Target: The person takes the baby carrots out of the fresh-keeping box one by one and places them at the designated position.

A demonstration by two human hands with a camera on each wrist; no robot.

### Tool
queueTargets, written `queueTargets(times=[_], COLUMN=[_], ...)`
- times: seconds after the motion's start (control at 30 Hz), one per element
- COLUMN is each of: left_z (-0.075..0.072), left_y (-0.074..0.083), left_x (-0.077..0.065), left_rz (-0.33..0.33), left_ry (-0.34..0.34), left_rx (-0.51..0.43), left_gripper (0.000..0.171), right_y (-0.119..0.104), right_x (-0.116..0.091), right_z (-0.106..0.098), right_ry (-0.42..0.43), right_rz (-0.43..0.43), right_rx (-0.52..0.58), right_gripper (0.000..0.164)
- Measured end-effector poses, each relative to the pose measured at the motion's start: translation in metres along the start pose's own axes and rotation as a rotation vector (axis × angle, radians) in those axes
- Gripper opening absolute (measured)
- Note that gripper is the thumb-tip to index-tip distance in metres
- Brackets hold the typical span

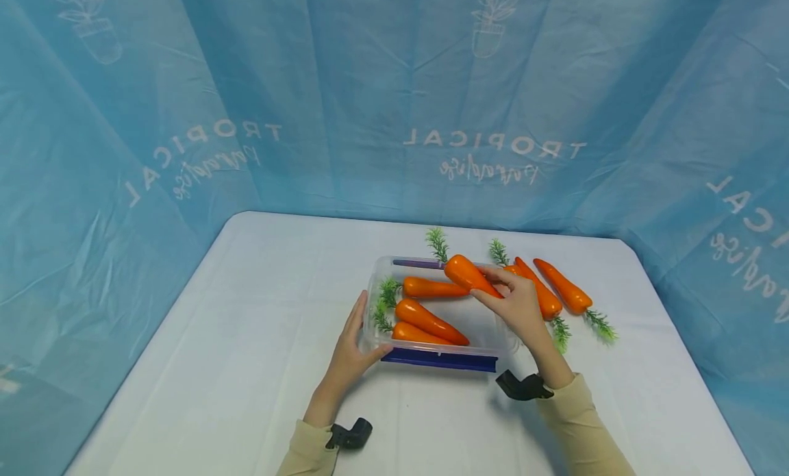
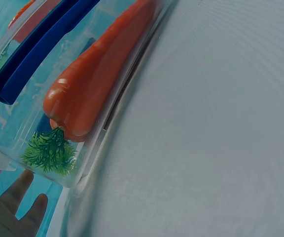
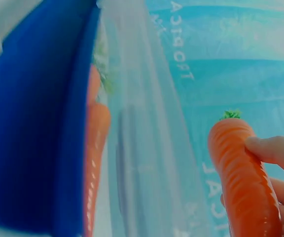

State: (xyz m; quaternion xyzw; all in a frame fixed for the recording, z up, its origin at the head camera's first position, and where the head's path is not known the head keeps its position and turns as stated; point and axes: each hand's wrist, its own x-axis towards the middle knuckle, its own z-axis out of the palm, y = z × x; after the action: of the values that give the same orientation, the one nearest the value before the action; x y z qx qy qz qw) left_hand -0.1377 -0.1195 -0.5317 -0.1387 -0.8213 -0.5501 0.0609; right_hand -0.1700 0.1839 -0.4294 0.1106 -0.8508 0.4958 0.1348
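Note:
A clear plastic box [image 1: 487, 325] with a blue front latch flap [image 1: 439, 359] stands on the table. Inside lie three orange carrots [image 1: 428, 318] with green tops toward the left. My left hand [image 1: 351, 353] rests at the box's front left corner, thumb by the front rim and fingers straight along the left side. In the left wrist view those fingers [image 2: 21, 195] look spread. My right hand [image 1: 514, 298] pinches another carrot [image 1: 465, 270] between thumb and fingers, above the right part of the box. Its green top points away from me; the right wrist view shows the thumb on the carrot [image 3: 243, 177].
To the right of the box, several more carrots [image 1: 564, 284] lie on the white table [image 1: 246, 311], some partly hidden by my right hand. A blue printed curtain [image 1: 357, 106] hangs behind and at both sides of the table.

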Motion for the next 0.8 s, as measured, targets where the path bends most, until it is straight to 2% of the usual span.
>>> queueTargets(times=[0.2,0.5,0.8], left_z=[0.001,0.000,-0.001], left_y=[0.001,-0.001,0.001], left_x=[0.000,0.001,0.001], left_rz=[-0.001,0.006,0.002], left_ry=[0.000,-0.002,-0.002], left_rx=[-0.003,0.001,0.004], left_gripper=[0.101,0.101,0.101], right_y=[0.008,0.021,0.037], right_x=[0.001,0.001,-0.002], right_z=[-0.015,-0.033,-0.049], right_ry=[0.062,0.111,0.150], right_rz=[0.017,0.111,0.191], right_rx=[-0.092,-0.087,-0.151], right_gripper=[0.042,0.044,0.046])
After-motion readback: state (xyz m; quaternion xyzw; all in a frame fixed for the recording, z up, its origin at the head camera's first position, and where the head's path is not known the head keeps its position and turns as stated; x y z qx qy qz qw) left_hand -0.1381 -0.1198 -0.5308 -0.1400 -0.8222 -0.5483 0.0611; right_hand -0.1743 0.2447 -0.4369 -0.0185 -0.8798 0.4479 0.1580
